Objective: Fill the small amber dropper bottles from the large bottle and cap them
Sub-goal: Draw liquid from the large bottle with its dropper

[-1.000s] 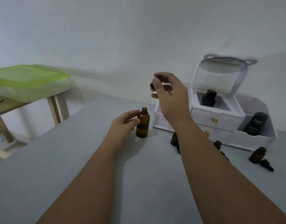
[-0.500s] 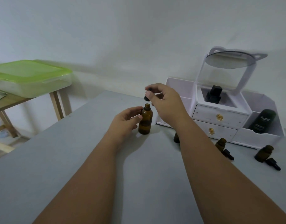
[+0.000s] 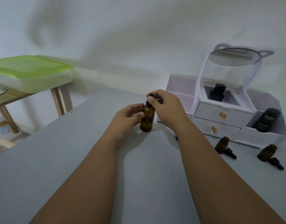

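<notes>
Amber glass, the big bottle (image 3: 147,120) stands on the grey tabletop (image 3: 74,151). Left hand (image 3: 127,118) wraps its side, and just above, right hand (image 3: 164,105) pinches the black dropper cap (image 3: 148,103) on its neck.

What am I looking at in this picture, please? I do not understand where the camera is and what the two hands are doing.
There is no machine here. A person wears a camera on the head, so you see their own two arms from above.

The left hand steadies a large amber bottle that stands upright on the grey table. The right hand pinches the black dropper cap on top of its neck.

To the right stands a white organizer with drawers, holding a dark tube. In front of it stand two small amber bottles, both open, each with a black dropper lying beside it. At the far left is a green-lidded box on a wooden table.
</notes>
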